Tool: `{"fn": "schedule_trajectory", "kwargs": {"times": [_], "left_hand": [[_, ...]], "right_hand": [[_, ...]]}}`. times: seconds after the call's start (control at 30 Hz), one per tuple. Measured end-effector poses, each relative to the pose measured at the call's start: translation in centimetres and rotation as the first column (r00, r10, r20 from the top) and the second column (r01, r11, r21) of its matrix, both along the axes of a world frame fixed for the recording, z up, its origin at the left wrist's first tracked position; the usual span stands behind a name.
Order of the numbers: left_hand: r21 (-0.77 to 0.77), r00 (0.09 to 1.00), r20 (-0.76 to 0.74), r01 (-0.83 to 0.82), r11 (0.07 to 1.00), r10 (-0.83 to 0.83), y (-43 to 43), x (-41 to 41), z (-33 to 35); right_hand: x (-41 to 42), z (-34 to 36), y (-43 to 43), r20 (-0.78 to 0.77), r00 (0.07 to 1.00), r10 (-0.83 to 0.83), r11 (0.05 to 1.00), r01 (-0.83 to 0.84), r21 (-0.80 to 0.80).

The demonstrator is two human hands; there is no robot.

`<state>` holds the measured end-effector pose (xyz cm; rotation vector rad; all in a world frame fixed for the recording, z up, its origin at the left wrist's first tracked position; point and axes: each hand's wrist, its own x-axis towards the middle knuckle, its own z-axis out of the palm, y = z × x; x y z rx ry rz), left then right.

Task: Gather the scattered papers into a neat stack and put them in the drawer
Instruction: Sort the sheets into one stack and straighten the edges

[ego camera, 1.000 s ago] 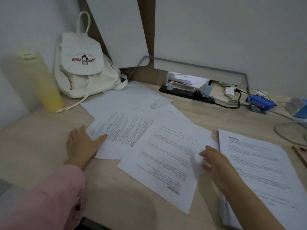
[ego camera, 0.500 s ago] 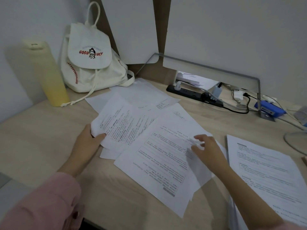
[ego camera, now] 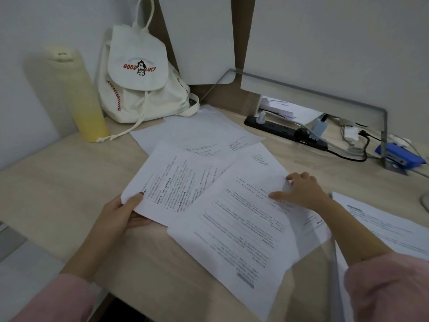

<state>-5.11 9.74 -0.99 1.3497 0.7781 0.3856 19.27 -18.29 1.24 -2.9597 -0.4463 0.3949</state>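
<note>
1. On the desk (ego camera: 58, 182), between the two grips, the papers (ego camera: 209, 173) lie fanned and overlapping, not yet squared.
2. Left hand (ego camera: 118, 214): palm turned inward, thumb on top and fingers beneath, pinching the near-left corner of the left sheet (ego camera: 176, 182). That corner is raised off the desk.
3. Right hand (ego camera: 301, 191): thumb laid flat along the printed face, fingers curled at the far-right edge of the front sheet (ego camera: 241, 228), nipping that edge.
4. Left sheet: long axis runs diagonally, from the left grip away and to the right. Its right part is covered by the front sheet.
5. Front sheet: long axis runs diagonally from the right grip toward the person. The grey heading block sits at the near end.
6. Beyond both grips, the far sheets (ego camera: 199, 133) lie flat, partly under the left sheet.
7. Outboard of the right grip, a side stack (ego camera: 383, 226) lies apart from the fan.
8. Beyond the left grip stand a yellow bottle (ego camera: 81, 96) and a white backpack (ego camera: 139, 84), just beside each other.
9. Beyond the right grip lie a black power strip (ego camera: 285, 131) and a blue stapler (ego camera: 399, 154).
</note>
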Motion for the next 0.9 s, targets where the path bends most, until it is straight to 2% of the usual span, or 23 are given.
{"fn": "schedule_trajectory", "kwargs": {"times": [0.17, 0.23, 0.3, 0.37, 0.43, 0.47, 0.53, 0.63, 0.7, 0.8, 0.9], "left_hand": [[-0.031, 0.999, 0.001, -0.051, 0.998, 0.051, 0.1, 0.1, -0.2], [-0.055, 0.999, 0.006, -0.042, 0.998, 0.043, 0.3, -0.1, -0.2], [-0.075, 1.0, 0.001, -0.03, 0.997, 0.03, 0.5, -0.3, -0.2], [-0.115, 1.0, 0.007, -0.025, 0.993, 0.026, 0.7, -0.6, -0.2], [-0.151, 0.999, 0.016, -0.033, 0.988, 0.036, 0.4, -0.8, -0.3], [-0.164, 0.999, 0.017, -0.035, 0.986, 0.038, 0.1, -0.9, -0.3], [-0.176, 1.0, 0.018, -0.02, 0.984, 0.024, -0.6, -1.0, -0.3], [-0.227, 0.999, 0.04, 0.011, 0.974, -0.002, -1.9, -1.2, -0.1], [-0.31, 0.99, 0.139, 0.066, 0.948, -0.023, -2.8, -1.6, 0.1], [-0.357, 0.923, 0.381, 0.191, 0.914, -0.044, -3.8, -2.3, 0.1], [-0.363, 0.909, 0.416, 0.186, 0.913, -0.019, -4.5, -2.1, -0.5]], "right_hand": [[0.5, -0.9, -0.5, 0.008, 0.999, -0.054, 0.995, 0.053, 0.09], [0.1, -0.4, -0.6, -0.024, 0.992, -0.124, 0.944, 0.126, 0.305], [-0.4, 0.5, -1.0, -0.094, 0.963, -0.251, 0.773, 0.258, 0.579], [-1.4, 1.4, -1.4, -0.246, 0.904, -0.35, 0.52, 0.406, 0.752], [-3.0, 1.8, -1.4, -0.42, 0.832, -0.362, 0.323, 0.535, 0.78], [-3.9, 1.7, -1.2, -0.483, 0.8, -0.357, 0.276, 0.584, 0.763], [-5.5, 1.2, -0.5, -0.531, 0.776, -0.341, 0.277, 0.622, 0.732], [-8.0, 0.7, 0.7, -0.507, 0.82, -0.265, 0.36, 0.572, 0.737], [-9.1, 0.2, 1.3, -0.478, 0.849, -0.223, 0.405, 0.527, 0.747], [-10.0, -0.2, 2.1, -0.408, 0.867, -0.287, 0.441, 0.497, 0.747], [-10.4, -0.7, 2.6, -0.402, 0.857, -0.323, 0.462, 0.513, 0.723]]}}
